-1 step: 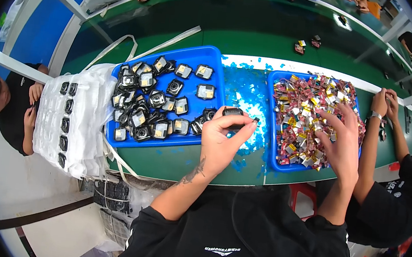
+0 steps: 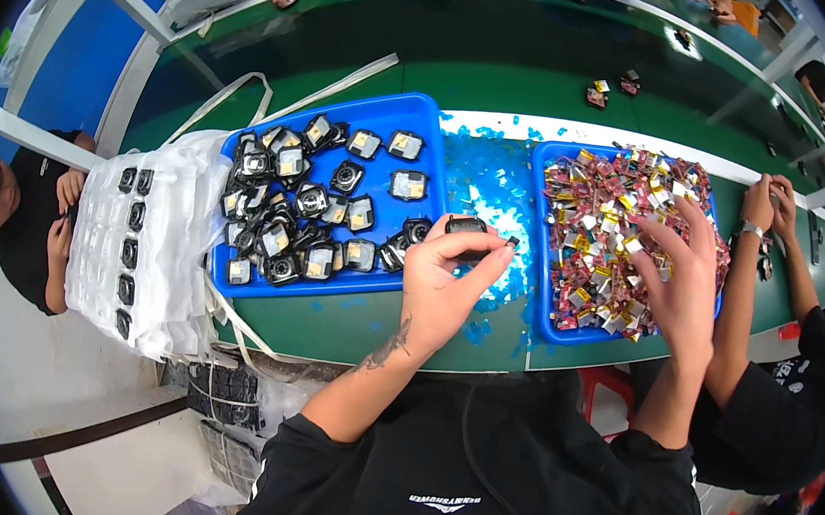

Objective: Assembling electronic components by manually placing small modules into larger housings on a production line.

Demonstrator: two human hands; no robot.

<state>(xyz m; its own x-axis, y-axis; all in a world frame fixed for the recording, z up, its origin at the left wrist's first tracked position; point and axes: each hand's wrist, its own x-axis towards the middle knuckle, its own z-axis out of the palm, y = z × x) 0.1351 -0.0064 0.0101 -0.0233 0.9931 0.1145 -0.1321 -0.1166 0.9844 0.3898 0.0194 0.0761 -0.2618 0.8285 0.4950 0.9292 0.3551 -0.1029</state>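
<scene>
My left hand (image 2: 446,276) pinches a small black plastic watch-like casing (image 2: 466,225) between thumb and fingers. A small dark piece shows at the thumb tip, too small to name. My right hand (image 2: 685,296) hovers over a blue tray (image 2: 553,335) piled with small pinkish-red circuit boards (image 2: 580,190) with silver and yellow parts. Its fingers are spread and curved over the pile; whether the tips touch it is hard to see. Left of my left hand, another blue tray (image 2: 418,112) holds many similar black casings (image 2: 311,200), some with pale inner faces.
Blue film scraps (image 2: 496,181) litter the green table (image 2: 365,328) between the trays. White molded trays (image 2: 96,254) with black casings are stacked at left. A green conveyor belt (image 2: 514,57) carries a few boards (image 2: 596,98). Co-workers' hands (image 2: 780,208) show at right and elsewhere.
My right hand has shifted very slightly upward over the circuit boards, fingers still spread. My left hand keeps its hold on the black casing.
</scene>
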